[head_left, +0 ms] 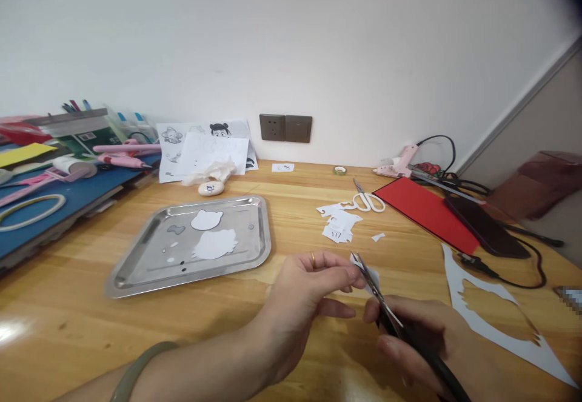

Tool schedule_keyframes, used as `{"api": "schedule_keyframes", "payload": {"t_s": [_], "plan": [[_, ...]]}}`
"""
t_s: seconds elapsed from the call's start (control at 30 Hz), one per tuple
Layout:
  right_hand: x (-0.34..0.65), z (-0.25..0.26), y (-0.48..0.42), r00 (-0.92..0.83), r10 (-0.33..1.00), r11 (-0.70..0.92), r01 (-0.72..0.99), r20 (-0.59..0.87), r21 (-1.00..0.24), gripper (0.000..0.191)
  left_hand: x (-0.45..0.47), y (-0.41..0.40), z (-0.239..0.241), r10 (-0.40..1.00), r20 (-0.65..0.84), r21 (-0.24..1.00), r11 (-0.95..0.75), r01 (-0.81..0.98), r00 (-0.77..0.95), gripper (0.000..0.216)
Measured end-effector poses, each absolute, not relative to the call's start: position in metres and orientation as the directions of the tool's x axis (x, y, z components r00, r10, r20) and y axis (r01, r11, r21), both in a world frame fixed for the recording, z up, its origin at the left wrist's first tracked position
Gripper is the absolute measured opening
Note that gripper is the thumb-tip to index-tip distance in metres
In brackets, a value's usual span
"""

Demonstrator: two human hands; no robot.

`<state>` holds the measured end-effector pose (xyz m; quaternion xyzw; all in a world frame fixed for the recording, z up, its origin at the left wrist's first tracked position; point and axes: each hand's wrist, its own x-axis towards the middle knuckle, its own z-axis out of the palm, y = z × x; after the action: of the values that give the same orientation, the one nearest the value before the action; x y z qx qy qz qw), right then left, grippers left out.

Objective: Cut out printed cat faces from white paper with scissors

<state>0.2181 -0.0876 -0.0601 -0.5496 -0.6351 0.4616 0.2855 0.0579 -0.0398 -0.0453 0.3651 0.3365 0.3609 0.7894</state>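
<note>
My left hand (309,293) pinches a small white paper piece (370,276) between thumb and fingers; it wears a ring and a green bangle sits on that wrist. Black-handled scissors (391,314) are gripped in my right hand (422,341), their blades meeting the paper piece. Both hands hover low over the wooden table (291,220), near its front edge.
A metal tray (136,262) with white paper cut-outs lies to the left. White paper scraps (339,220), white-handled scissors (368,199), a red sheet (422,211), a phone (482,226), a pink glue gun (400,162) with cables and a cut-out paper sheet (500,323) lie right. Stationery clutters the blue mat (45,208).
</note>
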Motion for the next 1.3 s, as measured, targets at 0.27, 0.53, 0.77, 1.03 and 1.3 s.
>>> {"api": "schedule_keyframes", "payload": {"t_s": [0.27, 0.53, 0.77, 1.03, 1.3], "plan": [[0.2166, -0.0600, -0.0879, -0.229, 0.960, -0.054, 0.412, -0.161, -0.910, 0.007, 0.0575, -0.0400, -0.0445, 0.813, -0.285, 0.830, 0.474, -0.293, 0.507, 0.014], [0.2177, -0.0600, -0.0877, -0.233, 0.954, -0.073, 0.425, -0.187, -0.902, 0.005, 0.0569, -0.0417, -0.0451, 0.816, -0.286, 0.832, 0.472, -0.293, 0.503, 0.015], [0.2170, -0.0601, -0.0887, -0.225, 0.956, -0.072, 0.448, -0.190, -0.891, 0.006, 0.0568, -0.0404, -0.0456, 0.821, -0.303, 0.829, 0.478, -0.291, 0.484, 0.015], [0.2174, -0.0605, -0.0894, -0.220, 0.951, -0.098, 0.449, -0.216, -0.888, 0.007, 0.0578, -0.0412, -0.0448, 0.838, -0.292, 0.845, 0.452, -0.286, 0.461, 0.013], [0.2159, -0.0591, -0.0892, -0.228, 0.948, -0.100, 0.451, -0.223, -0.887, 0.009, 0.0587, -0.0400, -0.0445, 0.860, -0.283, 0.852, 0.429, -0.300, 0.424, 0.010]]}}
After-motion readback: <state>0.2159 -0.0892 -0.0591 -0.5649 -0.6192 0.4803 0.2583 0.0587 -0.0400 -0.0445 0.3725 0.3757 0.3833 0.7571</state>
